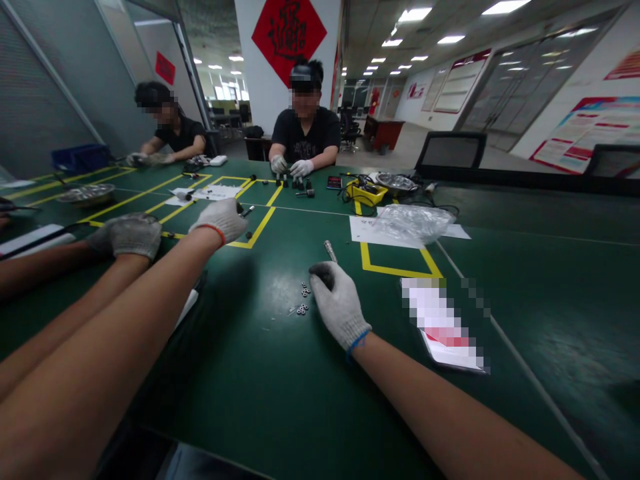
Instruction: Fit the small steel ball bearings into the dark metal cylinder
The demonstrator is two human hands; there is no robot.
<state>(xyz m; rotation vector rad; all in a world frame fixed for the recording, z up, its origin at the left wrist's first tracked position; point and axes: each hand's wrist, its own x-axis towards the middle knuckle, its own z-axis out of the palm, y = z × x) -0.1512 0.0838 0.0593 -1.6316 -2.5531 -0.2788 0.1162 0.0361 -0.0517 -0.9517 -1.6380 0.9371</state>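
Small metal rings (302, 309) lie loose on the green table (280, 400) in front of me. My right hand (343, 300), white-gloved, is just right of the rings, fingers closed round a slim metal piece (329, 251) that pokes out beyond them. Farther off and left of the rings, my left hand (219, 219) grips a short metal rod (247, 212); how firmly, I can't tell. I see the phone (445, 327) well right of the rings, and a co-worker's gloved hand (135, 235) off to their left
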